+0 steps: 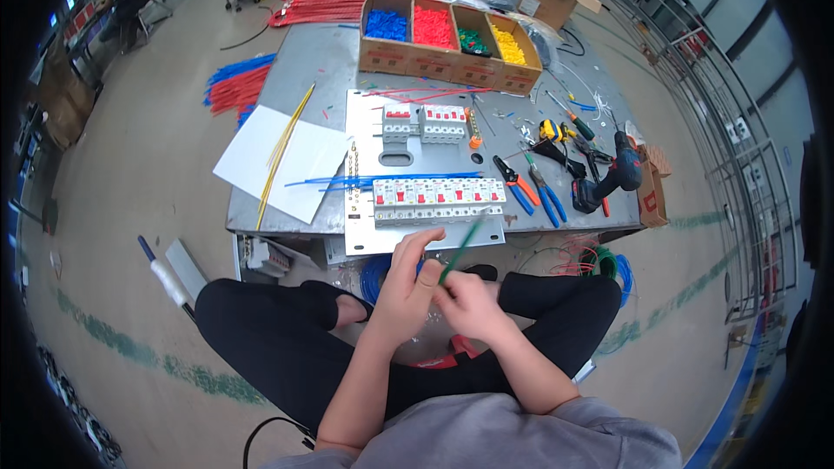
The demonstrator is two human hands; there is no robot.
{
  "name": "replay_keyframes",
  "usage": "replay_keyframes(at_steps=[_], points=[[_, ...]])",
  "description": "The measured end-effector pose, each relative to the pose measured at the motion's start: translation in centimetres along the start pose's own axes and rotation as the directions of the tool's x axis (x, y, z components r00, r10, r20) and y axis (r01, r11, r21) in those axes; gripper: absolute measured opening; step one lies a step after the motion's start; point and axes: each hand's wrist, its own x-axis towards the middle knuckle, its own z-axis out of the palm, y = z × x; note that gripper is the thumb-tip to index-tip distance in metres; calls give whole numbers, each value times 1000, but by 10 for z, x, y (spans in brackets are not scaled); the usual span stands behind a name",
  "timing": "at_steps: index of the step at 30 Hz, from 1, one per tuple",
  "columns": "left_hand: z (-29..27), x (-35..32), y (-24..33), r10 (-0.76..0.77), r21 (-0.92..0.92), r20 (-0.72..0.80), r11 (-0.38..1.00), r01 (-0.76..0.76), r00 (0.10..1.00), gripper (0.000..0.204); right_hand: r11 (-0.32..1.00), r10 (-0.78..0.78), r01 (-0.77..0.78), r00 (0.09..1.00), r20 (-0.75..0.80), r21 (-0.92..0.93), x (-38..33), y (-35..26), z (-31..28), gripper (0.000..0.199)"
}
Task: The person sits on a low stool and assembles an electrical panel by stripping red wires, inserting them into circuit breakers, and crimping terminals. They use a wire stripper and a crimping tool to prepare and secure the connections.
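Green wire: pinched in both hands above the lap, just off the surface's near edge, slanting up toward the breaker row.
Left grip: fingers clasping the wire's lower part.
Right grip: clenched on its lower end.

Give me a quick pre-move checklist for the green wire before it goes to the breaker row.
1. Green wire pinched by both left hand and right hand: ok.
2. Wire tip stripped: cannot tell, too small.
3. Lower breaker row seated on mounting plate: ok.
4. Blue wire lies across plate just above that row: not ok.
5. Blue-handled pliers on the table to the right: ok.
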Motion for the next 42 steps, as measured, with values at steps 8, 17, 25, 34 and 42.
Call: replay_keyframes(at_steps=[8, 17, 25, 34, 42], points=[[23, 1, 22, -109, 449, 3, 889, 96, 994, 30, 749, 162, -8, 972, -172, 663, 12, 1, -58, 27], [-119, 108, 19, 202, 634, -560, 728, 259, 803, 45, 784, 144, -170, 985, 92, 597, 5, 0, -51, 28], [-217, 153, -80, -27, 841, -534, 85, 534, 845, 43, 825, 279, -320, 947, 157, 466, -43, 64, -41, 25], [-198, 162, -81, 52, 919, -394, 1, 394, 918, 37, 910, 276, -255, 961, -20, 326, -1, 49, -132, 23], [-148, 131, 23, -14, 948, -257, 190, 255, 966, 31, 953, 76, -133, 975, -210, -272, 179, 44, -207, 31]])
